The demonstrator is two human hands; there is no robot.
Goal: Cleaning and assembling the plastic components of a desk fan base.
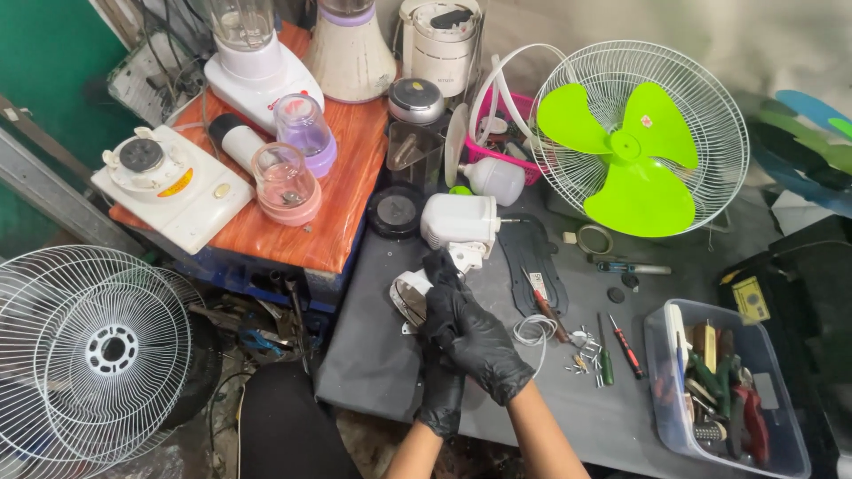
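Note:
Both my hands wear black gloves and meet over the grey worktable [373, 355]. My left hand [441, 390] and my right hand [475, 337] close together on a white fan part with a dark oval face [408, 297]. Which hand carries the part's weight is hard to tell. Just beyond them lies the white fan motor housing [460, 222] with its shaft pointing right. A coiled white cable [532, 331] lies by my right wrist.
A green fan blade in a white wire guard [635, 133] leans at the back right. Screwdrivers [626, 346] and small screws [581, 359] lie right of my hands, near a clear tool box [661, 381]. Blender parts crowd an orange board [337, 222]. Another wire guard [98, 350] stands at the left.

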